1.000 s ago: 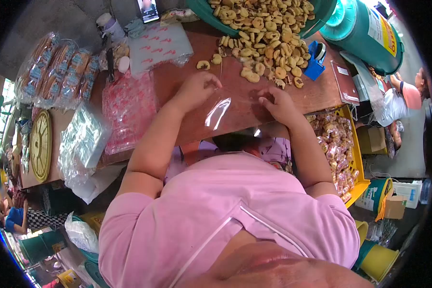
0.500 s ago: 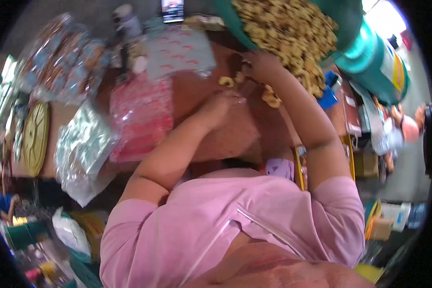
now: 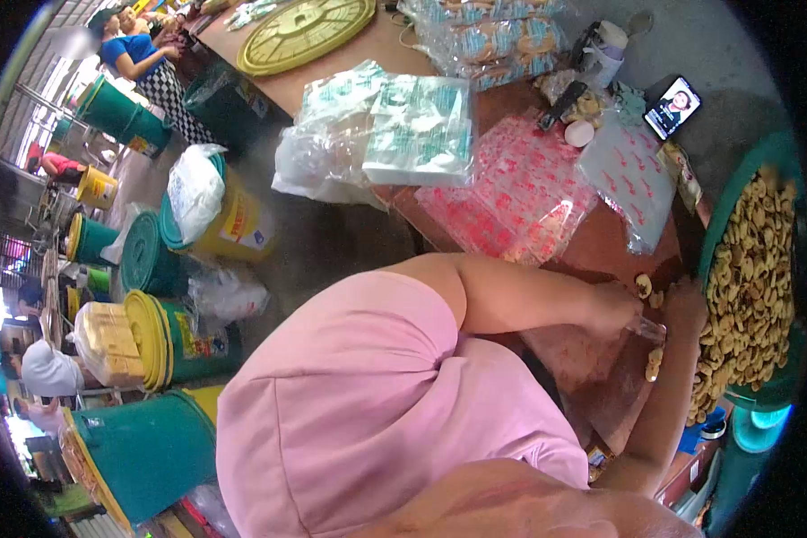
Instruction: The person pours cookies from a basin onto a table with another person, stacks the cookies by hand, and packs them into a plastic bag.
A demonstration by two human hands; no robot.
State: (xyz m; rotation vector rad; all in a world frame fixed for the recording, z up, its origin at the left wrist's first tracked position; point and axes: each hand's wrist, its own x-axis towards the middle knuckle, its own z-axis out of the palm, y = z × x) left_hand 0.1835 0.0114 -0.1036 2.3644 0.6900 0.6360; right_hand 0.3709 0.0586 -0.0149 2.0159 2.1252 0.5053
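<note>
My left hand (image 3: 620, 309) is closed over the brown table (image 3: 578, 354), with a small clear plastic bag (image 3: 647, 330) sticking out from its fingers. Just beyond the bag, my right hand (image 3: 687, 303) is at the edge of the heap of ring-shaped cookies (image 3: 749, 278) in a green basin (image 3: 719, 224). Its fingers are dark and blurred, so what they hold, if anything, cannot be made out. A few loose cookies (image 3: 644, 286) lie between the hands, and others (image 3: 655, 363) sit below the bag.
Red-printed plastic bags (image 3: 511, 193), a clear stack with red marks (image 3: 632, 175), green-printed packs (image 3: 419, 130) and a lit phone (image 3: 672, 108) are on the table. A round yellow lid (image 3: 305, 31) sits farther off. Buckets (image 3: 143, 426) and people (image 3: 130, 49) are at the left.
The view has swung round, showing more of the floor and buckets at the left. The clear bag now shows at my left hand. My right hand remains by the cookie heap.
</note>
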